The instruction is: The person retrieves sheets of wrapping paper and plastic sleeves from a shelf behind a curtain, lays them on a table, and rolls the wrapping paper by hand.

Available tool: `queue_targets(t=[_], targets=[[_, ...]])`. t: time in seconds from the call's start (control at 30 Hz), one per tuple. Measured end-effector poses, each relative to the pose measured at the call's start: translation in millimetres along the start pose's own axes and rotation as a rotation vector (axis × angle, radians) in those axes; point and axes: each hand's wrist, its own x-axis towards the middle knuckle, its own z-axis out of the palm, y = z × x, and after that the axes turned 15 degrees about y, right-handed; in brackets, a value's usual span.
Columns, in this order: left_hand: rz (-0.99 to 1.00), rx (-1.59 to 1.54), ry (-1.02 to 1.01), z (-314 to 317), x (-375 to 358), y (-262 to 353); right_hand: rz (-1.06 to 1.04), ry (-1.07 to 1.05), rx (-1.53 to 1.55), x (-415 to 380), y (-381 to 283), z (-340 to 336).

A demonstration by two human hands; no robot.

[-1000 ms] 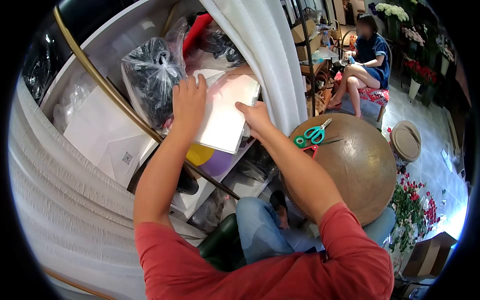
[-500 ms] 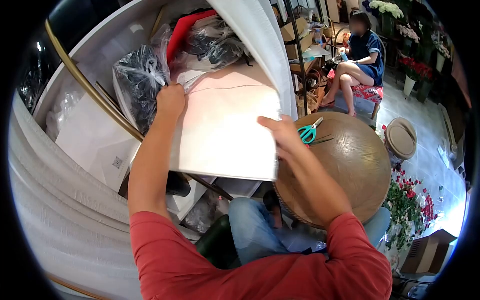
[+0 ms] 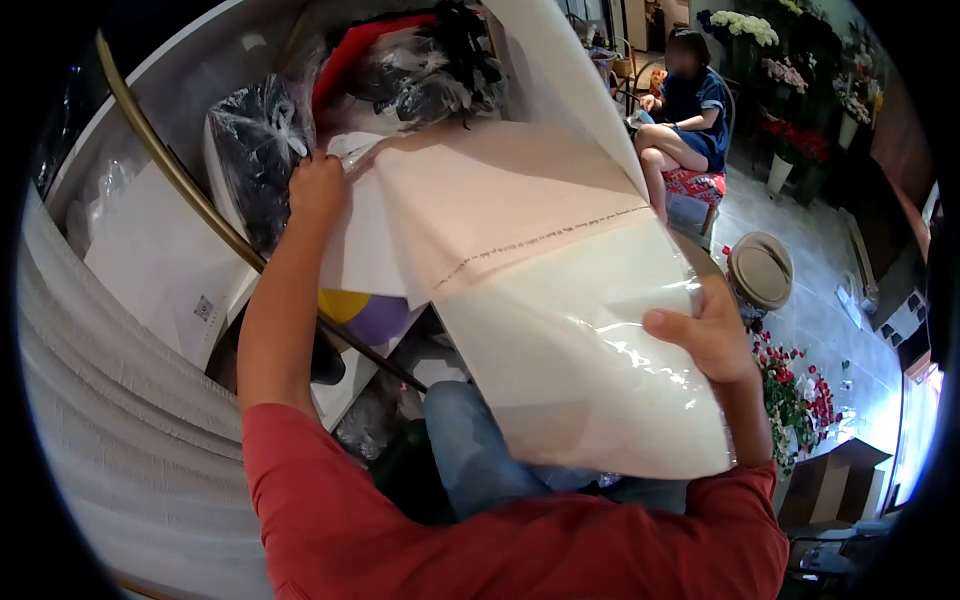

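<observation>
A large pale pink and cream sheet (image 3: 540, 300), glossy and with a line of print across it, stretches out of the white box (image 3: 185, 60) over my lap. My right hand (image 3: 708, 335) grips its right edge, thumb on top. At the box, my left hand (image 3: 318, 188) is closed at the edge of the clear plastic by a bag of dark material (image 3: 255, 150); exactly what its fingers hold is hidden. Black items in clear plastic (image 3: 430, 80) and a red piece (image 3: 350, 60) lie behind the sheet.
A person (image 3: 690, 110) sits at the back right. A round stool (image 3: 760, 270), red flowers (image 3: 800, 390) and an open cardboard box (image 3: 835, 480) stand on the right. A brass-coloured rail (image 3: 170, 165) crosses the left. The sheet covers most of the round table.
My right hand has moved right and down, drawing the sheet out across the table and my lap. The printed line now shows lower down. My left hand has shifted slightly left.
</observation>
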Motion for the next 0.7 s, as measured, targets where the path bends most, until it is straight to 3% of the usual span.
queue_targets(t=[0.13, 0.2, 0.27, 0.33, 0.4, 0.47, 0.53, 0.6, 0.67, 0.7], targets=[[-0.003, 0.014, 0.018, -9, -1, 7, 0.002, -0.008, -0.099, -40, -31, -21], [-0.072, -0.043, -0.09, -28, -5, 18, 0.006, 0.014, -0.05, -57, -46, -24], [0.056, -0.198, 0.243, -63, -23, 38, -0.08, -0.011, -0.143, -72, -55, -39], [0.045, -0.402, 0.308, -78, -50, 58, -0.11, 0.018, -0.211, -89, -64, -48], [-0.086, -0.739, 0.219, -109, -82, 87, -0.474, 0.024, -0.095, -106, -61, -59], [-0.35, -1.043, 0.097, -130, -129, 118, -0.829, -0.006, -0.08, -119, -54, -92], [-0.554, -1.238, -0.066, -141, -181, 155, -0.819, -0.093, -0.126, -137, -59, -118], [-0.872, -1.677, -0.413, -141, -236, 207, -0.805, -0.091, -0.157, -158, -59, -133], [-1.352, -2.271, -0.948, -165, -276, 257, -0.772, -0.006, -0.136, -175, -45, -144], [-1.342, -2.343, -1.058, -172, -295, 289, -0.746, 0.036, -0.108, -182, -33, -151]])
